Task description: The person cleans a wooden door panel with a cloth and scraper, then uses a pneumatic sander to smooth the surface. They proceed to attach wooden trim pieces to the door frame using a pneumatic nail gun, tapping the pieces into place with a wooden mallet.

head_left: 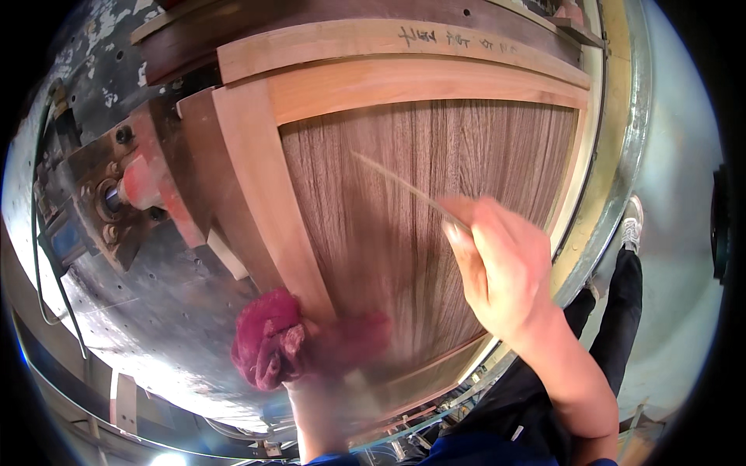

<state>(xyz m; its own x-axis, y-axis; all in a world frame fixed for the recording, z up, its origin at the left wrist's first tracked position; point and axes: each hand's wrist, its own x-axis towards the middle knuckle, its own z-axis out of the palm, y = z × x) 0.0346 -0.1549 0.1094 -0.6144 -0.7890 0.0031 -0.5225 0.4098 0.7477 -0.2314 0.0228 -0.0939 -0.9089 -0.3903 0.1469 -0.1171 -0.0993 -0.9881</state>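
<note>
A wooden frame point(242, 147) of pale timber surrounds a dark-grained panel point(466, 163) in front of me. My right hand point(503, 264) is closed round one end of a thin, pale, stick-like tool point(400, 181). Its other end points up and left over the panel; whether the tip touches the surface, I cannot tell. Near the frame's lower left corner, a maroon cloth point(268, 339) is bunched at my left hand point(312, 359), which appears to grip it. Motion blurs that hand and the cloth's right side, and most of the fingers are hidden.
Left of the frame, a red-and-steel clamp point(144, 182) is bolted to a scuffed dark metal bed point(179, 311). More timber point(357, 33) lies along the far side, with handwritten marks on one rail. A metal edge point(633, 116) curves along the right, with my legs point(622, 287) beside it.
</note>
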